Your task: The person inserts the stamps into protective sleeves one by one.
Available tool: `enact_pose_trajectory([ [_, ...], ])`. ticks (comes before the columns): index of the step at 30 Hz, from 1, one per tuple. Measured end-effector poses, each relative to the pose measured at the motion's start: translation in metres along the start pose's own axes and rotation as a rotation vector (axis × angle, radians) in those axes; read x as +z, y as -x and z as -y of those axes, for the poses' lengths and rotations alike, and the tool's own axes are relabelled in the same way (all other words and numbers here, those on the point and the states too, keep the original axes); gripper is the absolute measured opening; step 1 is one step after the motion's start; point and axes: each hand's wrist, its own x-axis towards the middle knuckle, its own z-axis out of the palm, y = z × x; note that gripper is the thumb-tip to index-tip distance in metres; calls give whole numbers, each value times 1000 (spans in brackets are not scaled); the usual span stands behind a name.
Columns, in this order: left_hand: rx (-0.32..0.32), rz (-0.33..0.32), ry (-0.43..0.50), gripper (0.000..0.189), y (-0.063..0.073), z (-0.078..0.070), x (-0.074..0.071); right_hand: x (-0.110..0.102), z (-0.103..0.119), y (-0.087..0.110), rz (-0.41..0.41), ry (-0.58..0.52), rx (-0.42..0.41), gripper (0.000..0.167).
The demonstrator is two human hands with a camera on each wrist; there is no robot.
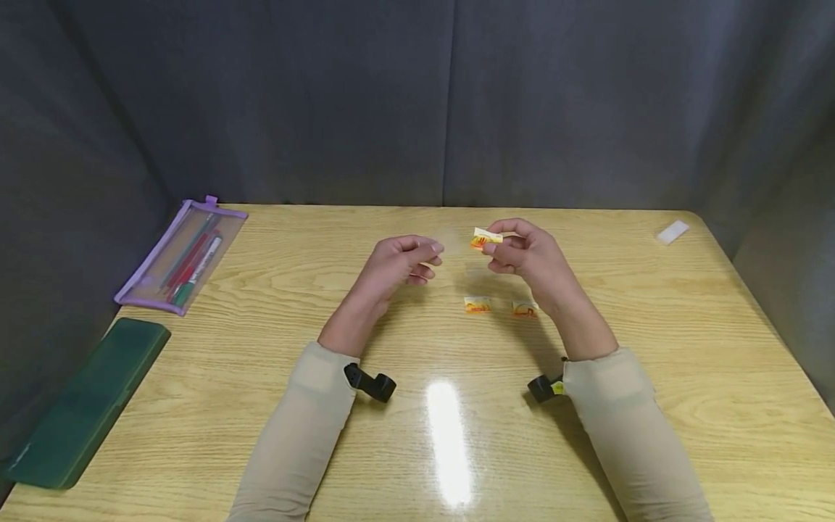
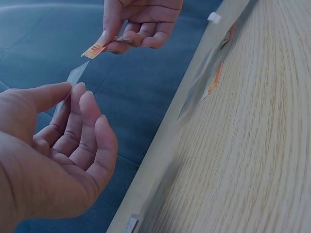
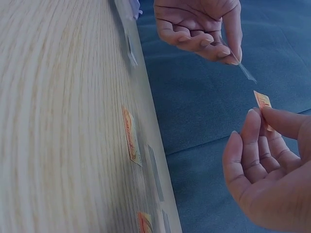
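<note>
Between thumb and fingers, my left hand pinches a small clear plastic piece, thin and see-through, possibly a sleeve. My right hand pinches a small yellow-and-orange printed card by its edge. Both hands are raised above the table and face each other; in the wrist views a narrow gap separates the plastic from the card. Below them, two similar printed cards lie on the table, one on the left and one on the right, the latter close to my right wrist.
Faint clear pieces lie beyond the cards on the wooden table. A purple-edged zip pouch with pens and a green case lie at the left. Near the far right corner is a small white block. Dark curtains surround the table.
</note>
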Motion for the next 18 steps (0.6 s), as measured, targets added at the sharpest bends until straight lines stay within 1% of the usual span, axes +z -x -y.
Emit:
enact_pose_trajectory([
  [7, -1, -12, -30, 27, -2, 2, 1, 2, 0, -1, 10, 13, 29, 18],
  [14, 22, -23, -31, 26, -2, 3, 0, 4, -1, 0, 19, -5, 22, 18],
  [18, 20, -26, -31, 25, -2, 2, -1, 5, -1, 1, 31, -11, 19, 18],
])
